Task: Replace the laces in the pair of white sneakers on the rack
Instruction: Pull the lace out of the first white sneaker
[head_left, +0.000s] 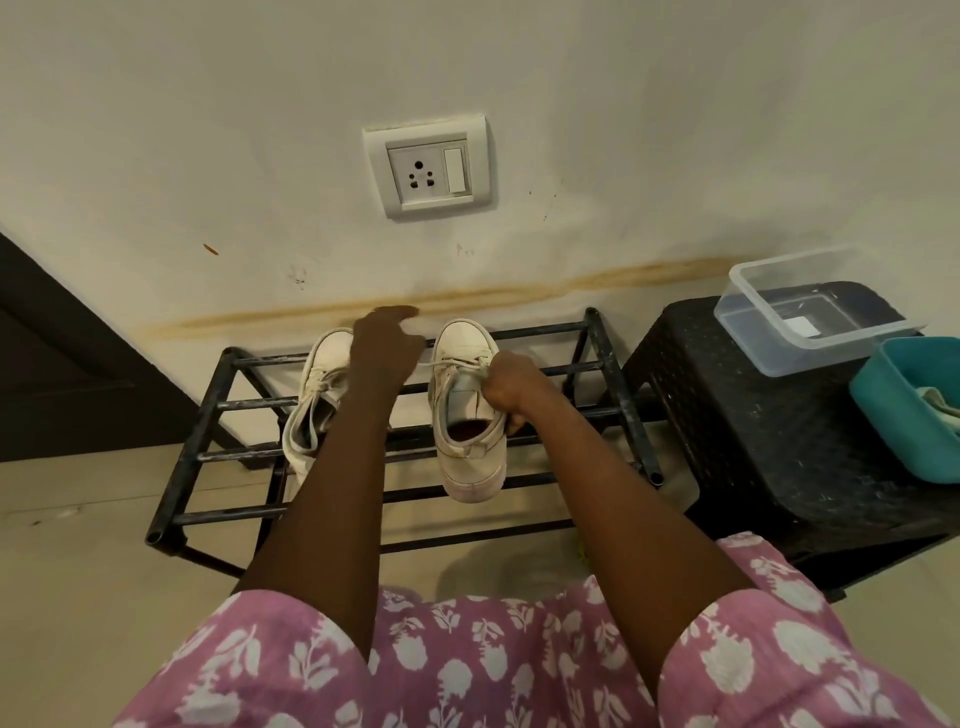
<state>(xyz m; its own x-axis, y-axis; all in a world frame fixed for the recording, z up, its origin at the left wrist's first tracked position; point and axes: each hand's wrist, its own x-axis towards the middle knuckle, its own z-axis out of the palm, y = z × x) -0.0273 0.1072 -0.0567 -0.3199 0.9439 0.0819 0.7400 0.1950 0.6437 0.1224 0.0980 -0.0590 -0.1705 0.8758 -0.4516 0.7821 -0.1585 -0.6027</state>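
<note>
Two white sneakers lie on a black metal rack, toes toward the wall. The left sneaker is partly covered by my left forearm. My left hand hovers between the two shoes with fingers extended and holds nothing. The right sneaker has its white laces threaded, and my right hand grips its tongue and laces near the collar. In a teal tub at the right lies something pale, perhaps laces; I cannot tell.
A black plastic stool stands right of the rack with a clear plastic container and the teal tub on it. A wall socket sits above the rack. A dark door is at the left. Beige floor tiles lie below.
</note>
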